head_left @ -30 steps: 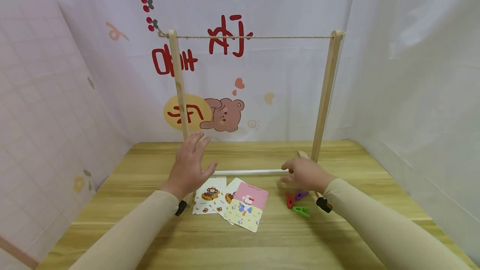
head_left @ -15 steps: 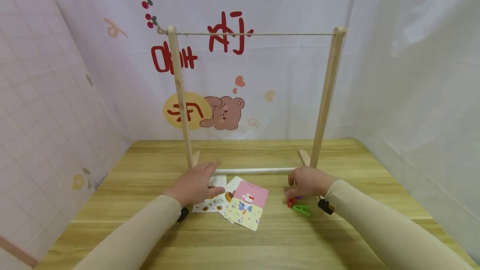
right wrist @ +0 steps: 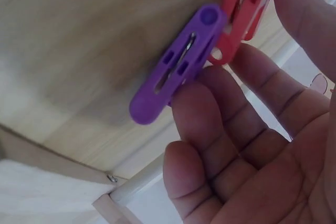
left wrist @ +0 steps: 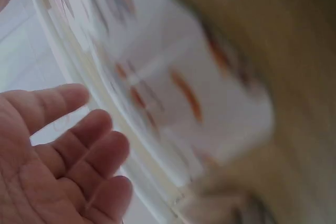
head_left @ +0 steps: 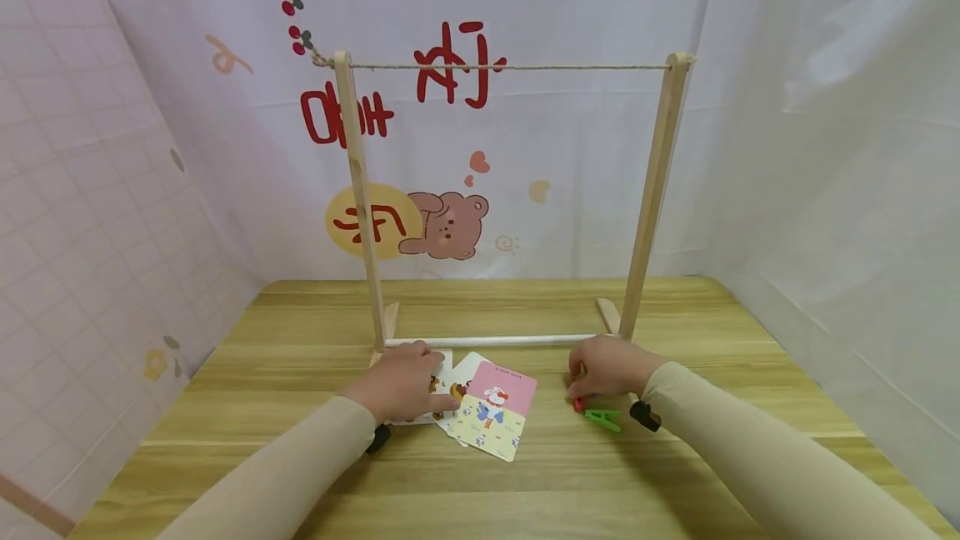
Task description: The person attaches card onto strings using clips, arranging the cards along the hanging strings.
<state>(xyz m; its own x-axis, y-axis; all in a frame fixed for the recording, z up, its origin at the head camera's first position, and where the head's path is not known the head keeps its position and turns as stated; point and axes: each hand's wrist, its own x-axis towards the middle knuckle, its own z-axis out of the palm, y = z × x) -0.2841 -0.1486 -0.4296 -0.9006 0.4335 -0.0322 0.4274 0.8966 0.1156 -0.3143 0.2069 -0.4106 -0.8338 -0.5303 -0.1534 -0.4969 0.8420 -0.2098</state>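
Observation:
My left hand [head_left: 401, 383] is low over the cards at the left, its fingers apart and loosely bent. Beneath it lies a white card [left wrist: 231, 108] with brown and orange prints, partly hidden by the hand. A second white card [head_left: 466, 371] is tucked under a pink and yellow rabbit card [head_left: 495, 419]. At the right, my right hand [head_left: 611, 365] pinches a red clothespin [right wrist: 244, 9] between thumb and forefinger at the tabletop. A purple clothespin [right wrist: 181, 66] touches other fingertips; the head view hides it. Nearer me lies a green clothespin [head_left: 603, 419].
A wooden frame spans the table, with left post [head_left: 360, 198], right post [head_left: 654, 198] and a twine line [head_left: 510, 67] tied across the top. A white rod [head_left: 502, 341] joins the posts low down, just behind the cards. Printed white cloth [head_left: 555, 148] hangs behind.
The left hand has come down from beside the left post to the cards. The right hand has lowered from above the clothespins onto the red one. Cards and green clothespin stay put.

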